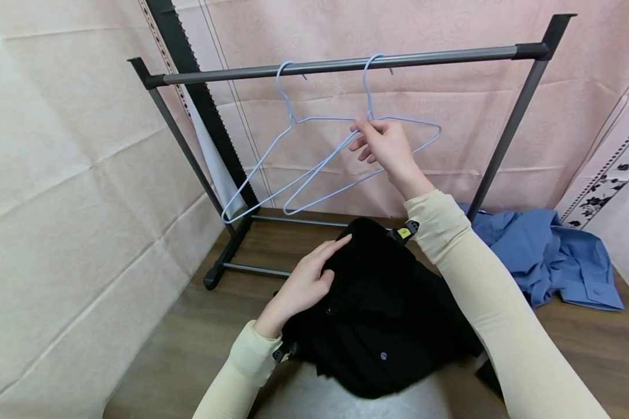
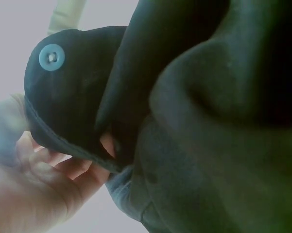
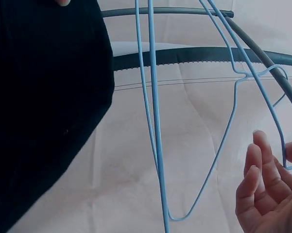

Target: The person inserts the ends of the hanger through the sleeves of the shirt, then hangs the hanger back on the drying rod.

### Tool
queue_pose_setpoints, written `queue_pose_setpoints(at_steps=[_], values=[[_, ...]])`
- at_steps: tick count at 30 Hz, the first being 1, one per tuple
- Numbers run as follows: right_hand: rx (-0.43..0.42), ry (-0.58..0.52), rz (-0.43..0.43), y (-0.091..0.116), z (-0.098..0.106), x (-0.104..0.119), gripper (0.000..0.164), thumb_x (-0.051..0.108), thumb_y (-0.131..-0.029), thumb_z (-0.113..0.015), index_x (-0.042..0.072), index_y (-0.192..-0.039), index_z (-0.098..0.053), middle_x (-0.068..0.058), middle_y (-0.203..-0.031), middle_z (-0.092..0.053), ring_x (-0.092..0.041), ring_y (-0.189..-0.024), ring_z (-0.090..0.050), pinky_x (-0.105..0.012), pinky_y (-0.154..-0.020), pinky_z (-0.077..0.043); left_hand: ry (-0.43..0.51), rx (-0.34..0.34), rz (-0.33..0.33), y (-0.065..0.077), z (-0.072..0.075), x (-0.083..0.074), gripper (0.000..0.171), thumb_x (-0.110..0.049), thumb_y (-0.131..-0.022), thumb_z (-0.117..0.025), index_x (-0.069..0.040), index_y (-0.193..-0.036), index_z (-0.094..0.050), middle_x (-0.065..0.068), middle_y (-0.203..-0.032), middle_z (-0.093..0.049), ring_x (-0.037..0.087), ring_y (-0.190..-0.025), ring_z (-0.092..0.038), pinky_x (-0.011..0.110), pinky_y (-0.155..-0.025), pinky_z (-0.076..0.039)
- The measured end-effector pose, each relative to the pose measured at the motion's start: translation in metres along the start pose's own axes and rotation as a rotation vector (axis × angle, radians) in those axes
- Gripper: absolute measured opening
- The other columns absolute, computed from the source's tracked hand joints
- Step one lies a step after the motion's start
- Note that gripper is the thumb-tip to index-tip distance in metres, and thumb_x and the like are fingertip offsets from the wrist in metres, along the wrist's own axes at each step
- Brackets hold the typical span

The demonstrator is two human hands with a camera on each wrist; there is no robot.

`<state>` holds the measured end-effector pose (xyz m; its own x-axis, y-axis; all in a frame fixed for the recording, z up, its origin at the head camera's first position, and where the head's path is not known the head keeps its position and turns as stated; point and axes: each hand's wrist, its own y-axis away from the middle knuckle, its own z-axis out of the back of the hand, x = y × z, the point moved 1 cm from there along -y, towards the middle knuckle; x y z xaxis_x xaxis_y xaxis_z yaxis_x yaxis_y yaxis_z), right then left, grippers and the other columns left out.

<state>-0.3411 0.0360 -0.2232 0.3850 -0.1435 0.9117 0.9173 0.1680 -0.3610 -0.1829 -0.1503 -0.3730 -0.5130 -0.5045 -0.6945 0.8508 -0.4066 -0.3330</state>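
Note:
My left hand [image 1: 304,285] holds a black buttoned garment [image 1: 372,302] bunched below the rack. In the left wrist view its fingers curl behind a cloth flap bearing a pale blue button [image 2: 52,57]. With thumb and fingertips, my right hand [image 1: 385,145] pinches the right light-blue wire hanger [image 1: 370,99] just under its hook. That hanger's hook is still over the bar. A second light-blue wire hanger [image 1: 258,164] hangs to its left, their lower wires overlapping in view. The right wrist view has the black garment [image 3: 43,97] at the left, apart from the right hand.
A dark metal clothes rack [image 1: 215,75] stands ahead, its lower rails near the brown wood-look floor [image 1: 157,343]. A crumpled blue shirt [image 1: 550,256] lies on the right. Pale patterned cloth [image 1: 78,174] covers the walls behind and to the left.

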Motion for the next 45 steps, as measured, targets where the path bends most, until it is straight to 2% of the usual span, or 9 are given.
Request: queue_pose_setpoints(at_steps=[17,27,29,30,32,34,39,42,45], values=[[-0.017,-0.039,0.029,0.005,0.016,0.027,0.029,0.034,-0.102,-0.059,0.010,-0.100,-0.076,0.001,-0.065,-0.070,-0.011,-0.051,-0.061,-0.021,-0.052,-0.046,-0.012,-0.004,-0.006,-0.002,-0.002,0.000,0.077,0.011,-0.092,-0.046,-0.030,-0.157,-0.037,0.001,-0.160,-0.035,0.022,-0.149,-0.025,0.043,-0.093,-0.040],[0.008,-0.014,0.021,0.009,0.026,0.033,0.028,0.030,-0.102,-0.059,0.009,-0.093,-0.074,0.000,-0.063,-0.070,-0.012,-0.050,-0.062,-0.020,-0.051,-0.047,-0.037,-0.022,-0.015,-0.003,-0.003,0.002,0.077,0.011,-0.092,-0.046,-0.030,-0.156,-0.038,0.010,-0.159,-0.037,0.023,-0.146,-0.031,0.040,-0.083,-0.044],[0.011,-0.002,0.018,0.011,0.029,0.034,0.029,0.031,-0.101,-0.060,0.008,-0.092,-0.074,-0.001,-0.063,-0.070,-0.012,-0.049,-0.062,-0.019,-0.050,-0.047,-0.042,-0.017,-0.023,-0.003,-0.003,0.003,0.077,0.011,-0.091,-0.046,-0.029,-0.157,-0.037,0.010,-0.157,-0.039,0.020,-0.121,-0.057,0.038,-0.077,-0.045],[0.013,0.003,0.013,0.012,0.031,0.035,0.030,0.032,-0.101,-0.060,0.007,-0.091,-0.074,-0.001,-0.063,-0.070,-0.012,-0.049,-0.062,-0.019,-0.050,-0.047,-0.046,-0.016,-0.026,-0.004,-0.002,0.003,0.077,0.011,-0.091,-0.046,-0.029,-0.157,-0.037,0.008,-0.157,-0.040,0.018,-0.102,-0.062,0.037,-0.076,-0.045],[0.015,0.016,0.004,0.014,0.035,0.037,0.030,0.031,-0.100,-0.060,0.006,-0.090,-0.074,-0.001,-0.063,-0.070,-0.011,-0.049,-0.062,-0.018,-0.049,-0.046,-0.050,-0.016,-0.038,-0.004,-0.003,0.003,0.077,0.011,-0.091,-0.046,-0.027,-0.157,-0.037,0.006,-0.154,-0.043,0.016,-0.070,-0.053,0.035,-0.073,-0.044],[0.015,0.032,-0.003,0.017,0.039,0.038,0.028,0.027,-0.100,-0.059,0.006,-0.089,-0.073,-0.001,-0.062,-0.069,-0.011,-0.048,-0.061,-0.018,-0.049,-0.046,-0.050,-0.016,-0.051,-0.005,-0.003,0.004,0.076,0.012,-0.090,-0.046,-0.024,-0.157,-0.038,0.004,-0.151,-0.046,0.017,-0.063,-0.043,0.033,-0.072,-0.043],[0.025,0.154,0.020,0.024,0.050,0.040,0.029,0.022,-0.099,-0.053,0.005,-0.087,-0.072,0.001,-0.063,-0.069,-0.010,-0.048,-0.060,-0.019,-0.051,-0.045,-0.033,-0.015,-0.027,-0.004,-0.002,0.004,0.075,0.011,-0.091,-0.047,-0.024,-0.156,-0.038,0.011,-0.155,-0.041,0.009,-0.062,-0.043,0.033,-0.071,-0.043],[0.037,0.264,0.036,0.029,0.057,0.039,0.032,0.025,-0.099,-0.050,0.006,-0.084,-0.072,0.003,-0.065,-0.070,-0.010,-0.050,-0.061,-0.020,-0.053,-0.046,-0.022,-0.005,-0.006,-0.004,-0.002,0.004,0.076,0.011,-0.092,-0.047,-0.027,-0.157,-0.036,0.012,-0.157,-0.037,0.009,-0.050,-0.033,0.034,-0.066,-0.043],[0.043,0.374,0.035,0.034,0.064,0.038,0.036,0.028,-0.099,-0.048,0.009,-0.082,-0.072,0.005,-0.066,-0.070,-0.009,-0.052,-0.062,-0.020,-0.056,-0.047,-0.026,0.002,-0.004,-0.004,-0.003,0.004,0.077,0.011,-0.092,-0.047,-0.028,-0.157,-0.036,0.011,-0.158,-0.037,0.011,-0.054,-0.039,0.035,-0.069,-0.044]])
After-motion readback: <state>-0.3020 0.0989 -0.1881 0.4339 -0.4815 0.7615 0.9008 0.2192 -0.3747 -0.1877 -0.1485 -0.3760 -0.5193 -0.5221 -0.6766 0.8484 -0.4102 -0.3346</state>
